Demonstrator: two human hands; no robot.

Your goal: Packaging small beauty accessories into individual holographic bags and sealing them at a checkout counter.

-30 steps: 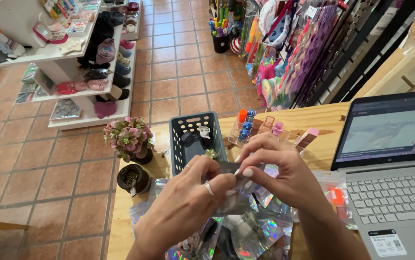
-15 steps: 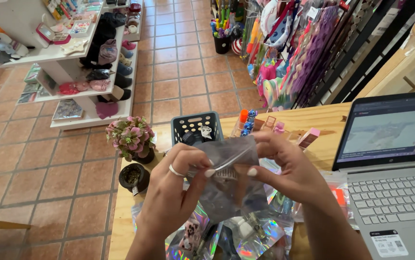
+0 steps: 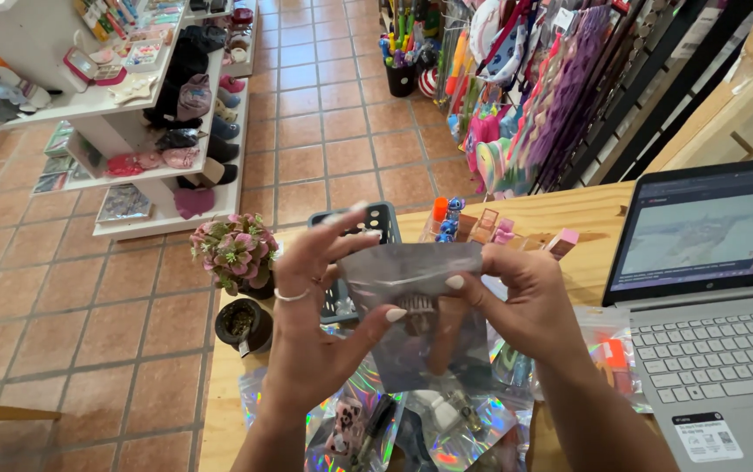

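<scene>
Wooden counter partly hidden by a translucent pouch, contents blurry; left hand and right hand pinch its top, fingers spread.

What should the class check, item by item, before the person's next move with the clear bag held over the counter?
1. Left hand has a grip on the clear bag: ok, thumb in front, fingers behind.
2. Right hand pinches the bag's top edge: ok.
3. Bag lifted clear of the holographic pouches below: ok.
4. Bag's seal open or closed: cannot tell.
5. Small dark item inside the bag: ok, visible, kind unclear.
6. Laptop apart from both hands: ok.
</scene>
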